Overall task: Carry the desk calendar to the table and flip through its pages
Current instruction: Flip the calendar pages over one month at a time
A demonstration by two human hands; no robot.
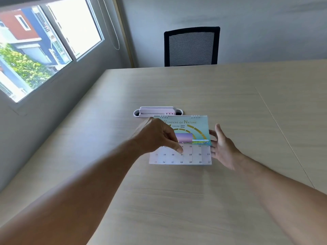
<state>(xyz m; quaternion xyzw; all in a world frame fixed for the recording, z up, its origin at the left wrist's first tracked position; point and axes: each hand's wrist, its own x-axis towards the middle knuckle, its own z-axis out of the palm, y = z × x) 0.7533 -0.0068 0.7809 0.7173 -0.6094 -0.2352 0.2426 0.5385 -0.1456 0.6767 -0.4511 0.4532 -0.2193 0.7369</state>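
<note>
The desk calendar (192, 129) stands on the light wood table (177, 200) in the middle of the view. Its teal cover page reads "Wonders of Nature" and is lifted at the bottom, showing a white page with date numbers (178, 157) beneath. My left hand (155, 135) pinches the lower edge of the cover page between thumb and fingers. My right hand (223, 147) rests with fingers spread against the calendar's right edge, steadying it. The spiral rings show along the top edge.
A white cable tray with sockets (157, 111) sits in the table just behind the calendar. A black mesh office chair (192, 47) stands at the far edge. A window (44, 43) fills the left wall. A seam (283, 129) runs across the table on the right.
</note>
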